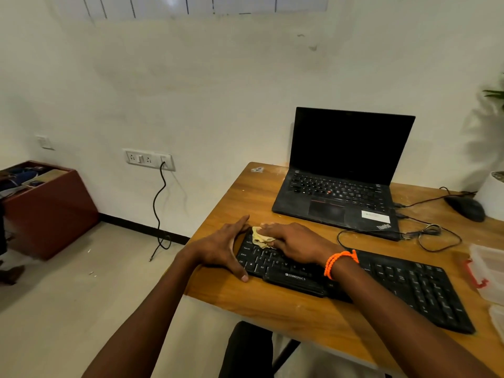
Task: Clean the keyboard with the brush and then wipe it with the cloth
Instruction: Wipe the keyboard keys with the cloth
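Black keyboard (381, 279) flat on wooden desk (272, 309), near front edge, angled, left end toward desk's left side. Wiping step in hand; brush not in view.

Yellow cloth (260, 237) bunched on keyboard's far-left corner, over top key rows. Right hand (294, 245) pressing it down, fingers laid fairly flat over cloth, partly gathering it; exact grip on cloth cannot tell. Orange bracelet (341, 261) on that wrist, above keyboard's middle.

Left hand (226, 249) bracing keyboard's left end: fingers spread wide, forefinger along far corner, thumb at near corner, holding nothing.

To do well, judging from this: keep left brace firm so keyboard doesn't slide; sweep cloth row by row left to right toward numpad; light pressure, avoid snagging keycaps; refold cloth to a clean face.

Beyond keyboard: open laptop (343, 175) behind it, cables (436, 236) between, mouse (467, 207) behind-right, clear plastic box (488, 271) to right.
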